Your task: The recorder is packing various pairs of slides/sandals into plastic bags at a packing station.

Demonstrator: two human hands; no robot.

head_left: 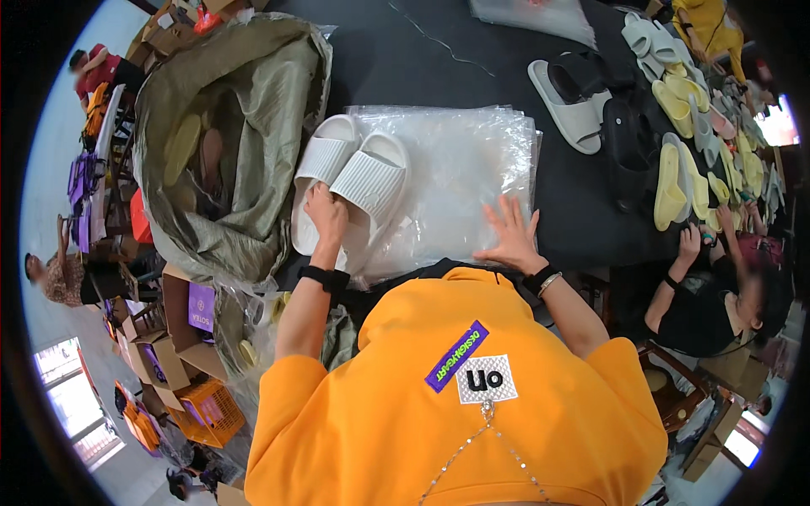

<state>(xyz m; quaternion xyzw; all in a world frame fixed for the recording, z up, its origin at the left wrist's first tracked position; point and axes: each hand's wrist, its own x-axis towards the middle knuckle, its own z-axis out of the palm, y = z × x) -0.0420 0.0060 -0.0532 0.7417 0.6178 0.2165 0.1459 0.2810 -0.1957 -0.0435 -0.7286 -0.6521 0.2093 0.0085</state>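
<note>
A pair of white ribbed slide sandals [371, 184] lies side by side over the left part of a stack of clear plastic bags [468, 169]. My left hand [327, 211] grips the pair near the inner edges of the two slides, its fingertips partly hidden inside them. Fingers spread, my right hand [512, 236] rests on the near right corner of the bag stack and holds nothing.
An olive woven sack [253, 126] with slides inside stands open at the left. White and black slides [569, 114] lie right of the bags. Farther right are yellow slides [666, 181] and a seated co-worker [709, 287]. More bags [536, 18] lie at the far edge.
</note>
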